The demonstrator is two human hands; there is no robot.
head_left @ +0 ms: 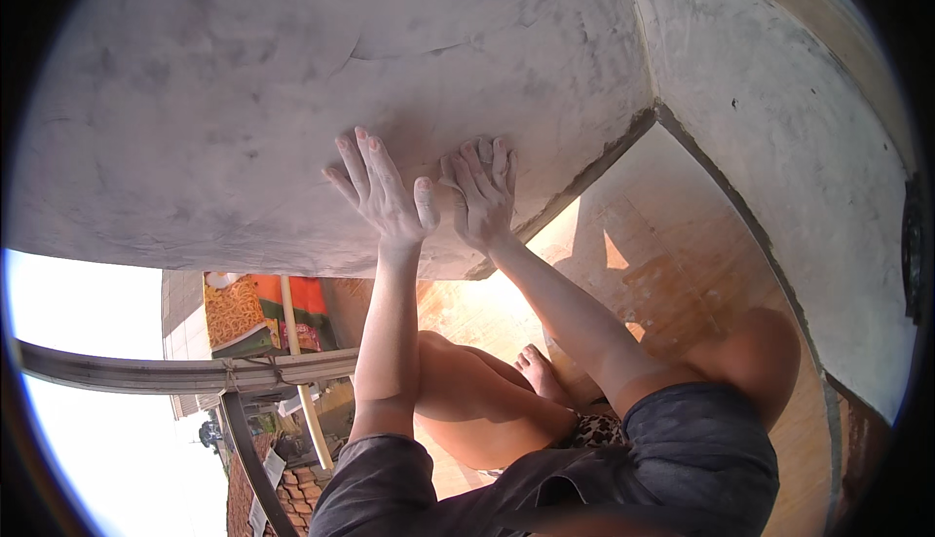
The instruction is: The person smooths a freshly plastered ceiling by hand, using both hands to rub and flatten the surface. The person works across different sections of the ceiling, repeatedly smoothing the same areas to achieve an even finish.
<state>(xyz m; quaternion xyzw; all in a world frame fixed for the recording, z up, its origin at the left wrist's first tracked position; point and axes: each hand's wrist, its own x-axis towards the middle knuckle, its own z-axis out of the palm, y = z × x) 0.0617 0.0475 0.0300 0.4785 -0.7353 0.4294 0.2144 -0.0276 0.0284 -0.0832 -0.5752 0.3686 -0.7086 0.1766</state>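
A grey plastered wall (243, 99) with darker smudges and a fine crack fills the upper part of the view. My left hand (388, 194) is open, its fingers apart and pointing up in front of this wall, with pale dust coating them. Just to its right, my right hand (484, 194) presses against the plaster, its dusty fingers close together and bent. Whatever may lie under those fingers is hidden and cannot be made out. Pale dust covers both hands, which are close together but apart.
A second plastered wall (779, 99) meets the first in a corner on the right. Below lies a tan tiled floor (672, 216) with sunlit patches, where my bare foot (542, 373) rests. A metal rail (146, 370) curves along the left, past a colourful printed banner (263, 313) and roof tiles (297, 493).
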